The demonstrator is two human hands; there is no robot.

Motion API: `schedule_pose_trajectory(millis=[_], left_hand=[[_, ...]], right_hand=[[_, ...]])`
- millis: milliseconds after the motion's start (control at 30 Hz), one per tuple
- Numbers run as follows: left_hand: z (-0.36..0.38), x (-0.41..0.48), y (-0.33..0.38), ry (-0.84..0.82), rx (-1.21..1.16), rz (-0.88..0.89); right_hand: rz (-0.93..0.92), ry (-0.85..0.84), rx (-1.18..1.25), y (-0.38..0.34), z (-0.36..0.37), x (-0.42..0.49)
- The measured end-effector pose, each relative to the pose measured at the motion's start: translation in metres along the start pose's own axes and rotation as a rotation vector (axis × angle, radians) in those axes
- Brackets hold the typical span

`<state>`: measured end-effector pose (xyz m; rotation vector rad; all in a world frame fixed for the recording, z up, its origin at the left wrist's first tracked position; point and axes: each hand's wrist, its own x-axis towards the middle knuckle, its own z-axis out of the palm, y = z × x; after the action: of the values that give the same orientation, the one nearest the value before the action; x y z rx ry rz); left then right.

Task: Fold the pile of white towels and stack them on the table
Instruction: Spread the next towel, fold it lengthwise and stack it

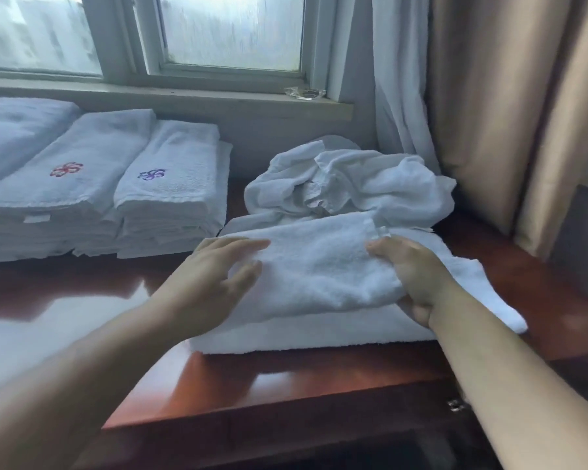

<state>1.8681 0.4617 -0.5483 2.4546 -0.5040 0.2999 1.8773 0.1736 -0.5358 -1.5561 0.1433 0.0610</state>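
So far off to the left of both hands there are finished stacks of folded white terry towels: one partly cut off by the frame (14, 130), one with a red flower logo stitched on top (65, 184), then one with a purple logo (174, 188), all sitting on the glossy reddish-brown wooden bench (286, 378) under the grey-framed window (218, 62). The left hand (214, 276) lies flat with straight, spread fingers, pressing the left end of the half-folded white terry towel (319, 269), so that grip is released, just holding it down. The towel lies across the bench right between the two hands, with a wider layer of it spread under the folded part. The right hand (411, 273) has its fingers curled round the towel's right end, thumb tucked under, so that grip is grasping the cloth. Just behind both hands sits the crumpled pile of unfolded white towels (353, 184), and further right hang a white sheer curtain (398, 79) and a beige drape (510, 96). My take: this stuff is light, soft and floppy, not slippery, nothing fragile, but it sags wherever it's unsupported. I'd grab it by the hemmed corners or edges and keep one palm flat on the fold so it doesn't bunch.
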Motion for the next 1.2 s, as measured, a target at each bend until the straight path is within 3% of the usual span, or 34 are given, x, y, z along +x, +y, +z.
schedule_pose_trajectory(millis=[200,333,400,500,667,833,900,1067,1133,1200], left_hand=[[0.044,0.037,0.048,-0.166,0.035,0.117],[0.08,0.043,0.058,-0.287,0.251,0.176],[0.09,0.041,0.054,-0.296,0.319,0.205],[0.092,0.042,0.049,-0.282,0.296,0.222],[0.081,0.049,0.05,-0.222,0.253,0.199],[0.083,0.055,0.056,-0.285,0.251,0.208],[0.087,0.056,0.056,-0.342,0.269,0.21],[0.098,0.051,0.053,-0.446,0.365,0.213],[0.1,0.051,0.051,-0.444,0.371,0.222],[0.1,0.05,0.051,-0.449,0.378,0.228]], right_hand=[[0.06,0.117,-0.145,-0.017,-0.106,-0.007],[0.149,0.237,-0.56,-0.008,-0.148,-0.009],[0.177,0.293,-0.654,0.002,-0.152,-0.005],[0.145,0.371,-0.628,0.01,-0.15,-0.001],[0.058,0.48,-0.358,0.01,-0.143,-0.001],[0.019,0.572,-0.259,0.003,-0.145,-0.002],[0.074,0.6,-0.372,0.002,-0.148,0.0],[0.28,0.556,-0.92,0.011,-0.154,0.003],[0.181,0.688,-1.072,0.014,-0.151,-0.001],[-0.058,0.766,-1.114,0.014,-0.138,-0.003]])
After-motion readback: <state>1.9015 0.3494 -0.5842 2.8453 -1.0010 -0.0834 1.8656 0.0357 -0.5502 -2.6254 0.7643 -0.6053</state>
